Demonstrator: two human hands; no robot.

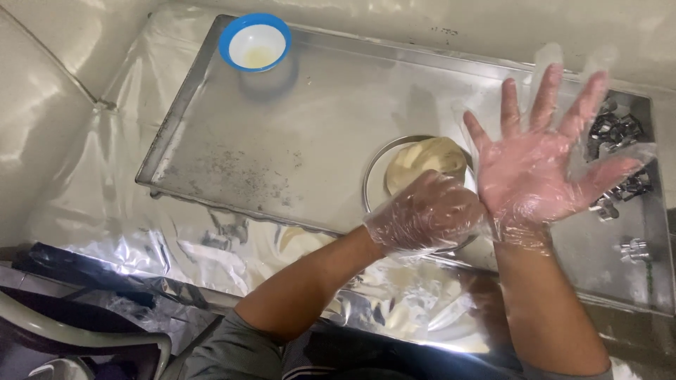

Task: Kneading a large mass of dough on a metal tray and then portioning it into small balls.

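Note:
Both my hands wear thin clear plastic gloves. My right hand (546,158) is held up with the palm facing me and all fingers spread wide. My left hand (426,213) is curled and pinches the loose cuff of the right glove near the wrist. Just behind the left hand a round metal bowl (377,163) holds a pale lump of dough (426,158); the hands cover part of it. All of this is above a large steel tray (310,134).
A small blue-rimmed white bowl (255,42) with a little yellowish liquid sits at the tray's far left corner. Several small metal moulds (618,134) lie at the tray's right end. Crinkled foil (211,239) covers the surface around the tray. A chair's edge (84,338) shows bottom left.

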